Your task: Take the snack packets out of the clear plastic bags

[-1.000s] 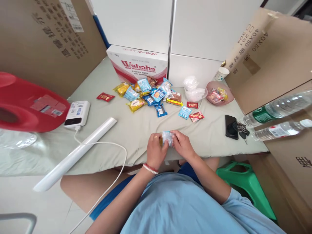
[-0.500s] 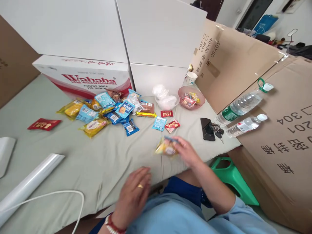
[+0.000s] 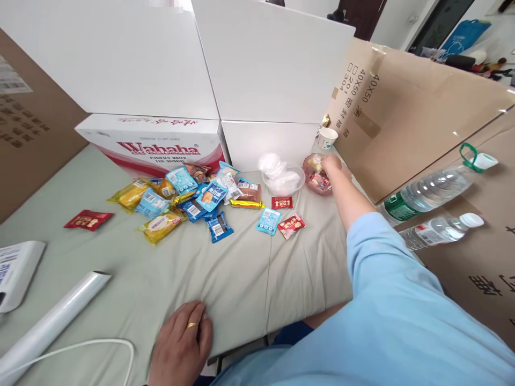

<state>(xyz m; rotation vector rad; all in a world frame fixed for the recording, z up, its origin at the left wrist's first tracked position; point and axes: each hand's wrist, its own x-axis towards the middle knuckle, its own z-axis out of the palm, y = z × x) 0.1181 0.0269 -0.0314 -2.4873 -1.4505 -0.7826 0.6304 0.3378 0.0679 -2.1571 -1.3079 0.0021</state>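
Pink bowl (image 3: 313,179) of snack packets at 1 o'clock: right hand (image 3: 332,162) over its rim, finger grip indiscernible; left hand (image 3: 183,343) flat, fingers spread, on green cloth (image 3: 241,279).

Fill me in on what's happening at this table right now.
A person sits at a cloth-covered table. Their right hand is stretched out to a pink bowl of snack packets near the far edge, fingers at its rim. Their left hand lies flat on the cloth by the near edge. A heap of snack packets lies mid-table, in front of a Wahaha box.
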